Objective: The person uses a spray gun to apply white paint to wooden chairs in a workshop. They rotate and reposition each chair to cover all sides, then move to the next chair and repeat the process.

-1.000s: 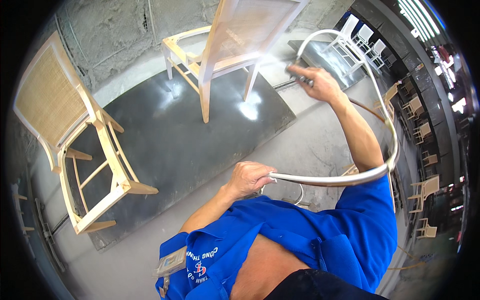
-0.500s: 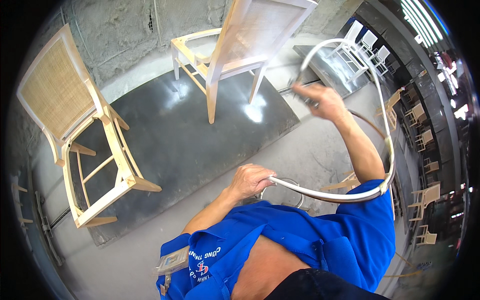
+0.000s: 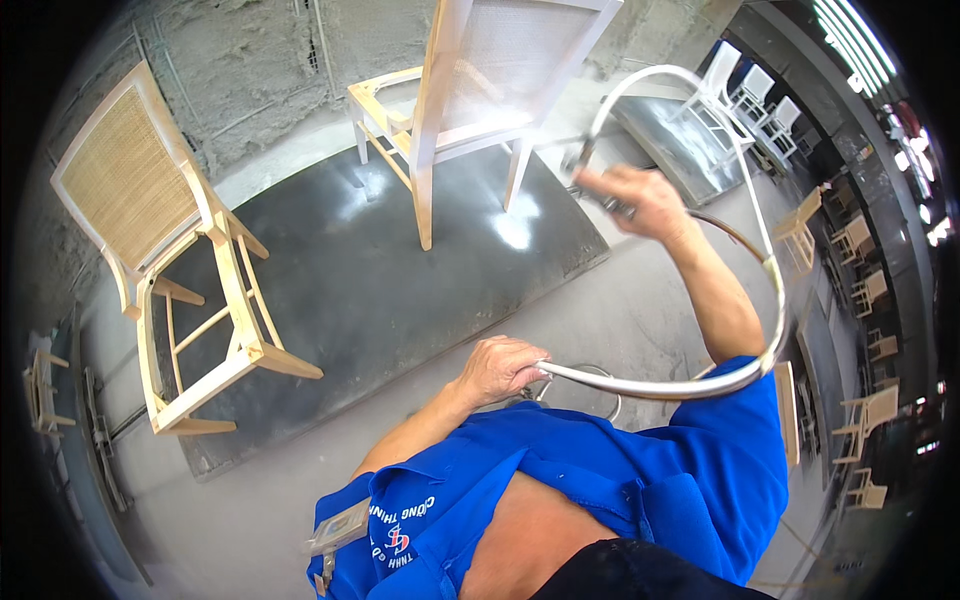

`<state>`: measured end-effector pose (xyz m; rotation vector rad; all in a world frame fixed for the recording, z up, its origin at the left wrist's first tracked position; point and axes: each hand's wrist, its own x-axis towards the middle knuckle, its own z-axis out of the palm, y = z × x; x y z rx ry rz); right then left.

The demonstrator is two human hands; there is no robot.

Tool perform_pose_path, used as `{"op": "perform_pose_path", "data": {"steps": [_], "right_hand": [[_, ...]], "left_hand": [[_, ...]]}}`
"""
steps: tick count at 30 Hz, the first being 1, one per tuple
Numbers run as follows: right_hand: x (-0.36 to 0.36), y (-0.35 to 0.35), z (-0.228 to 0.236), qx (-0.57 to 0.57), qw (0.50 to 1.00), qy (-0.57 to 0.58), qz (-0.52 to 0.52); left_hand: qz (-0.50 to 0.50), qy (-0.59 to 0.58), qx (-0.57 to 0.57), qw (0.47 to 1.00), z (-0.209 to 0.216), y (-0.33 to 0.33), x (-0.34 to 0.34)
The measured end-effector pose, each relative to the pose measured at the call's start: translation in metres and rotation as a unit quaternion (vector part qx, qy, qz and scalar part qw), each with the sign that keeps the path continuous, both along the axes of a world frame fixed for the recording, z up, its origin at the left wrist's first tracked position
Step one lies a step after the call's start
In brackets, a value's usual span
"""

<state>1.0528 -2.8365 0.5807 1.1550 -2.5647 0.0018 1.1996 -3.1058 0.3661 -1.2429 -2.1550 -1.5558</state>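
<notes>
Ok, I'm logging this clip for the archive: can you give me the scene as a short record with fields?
Setting: workshop with dusty grey floor
Left hand: grips the hose near the waist
Right hand: raised, holds a spray gun, blurred
Spray target: pale chair on a dark mat
Nearby: cane-back chair at the left, standing on the mat

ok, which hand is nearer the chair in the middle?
Right. The right hand is raised just beside the middle chair; the left hand holds the hose low near the body.

I count two pale wooden chairs on the dark floor mat [image 3: 350,290]: one at its left edge [image 3: 170,260], one at its far edge [image 3: 470,90]. One white hose [image 3: 700,380] loops between my two hands (more chairs stand far right, too small to count).
</notes>
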Motion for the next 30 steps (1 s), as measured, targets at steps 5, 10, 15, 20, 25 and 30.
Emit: {"op": "perform_pose_path", "data": {"steps": [5, 10, 15, 20, 25, 30], "right_hand": [[-0.050, 0.044, 0.017, -0.142, 0.979, 0.113, 0.090], [-0.130, 0.066, -0.055, -0.044, 0.994, 0.008, 0.103], [-0.203, 0.059, -0.183, 0.005, 0.978, -0.115, 0.172], [-0.220, 0.038, -0.305, 0.052, 0.948, -0.267, 0.164], [-0.167, 0.032, -0.424, -0.228, 0.866, -0.440, -0.061], [-0.139, 0.052, -0.430, -0.603, 0.408, -0.574, -0.374]], "left_hand": [[0.026, 0.006, -0.050, 0.998, -0.004, 0.059, -0.015], [0.106, -0.029, -0.079, 0.991, -0.003, 0.118, -0.020], [0.206, -0.130, -0.142, 0.959, -0.004, 0.141, 0.009], [0.276, -0.207, -0.213, 0.914, -0.008, 0.145, 0.035], [0.265, -0.263, -0.252, 0.893, -0.008, 0.144, 0.039], [0.274, -0.250, -0.225, 0.901, -0.007, 0.138, 0.033]]}}
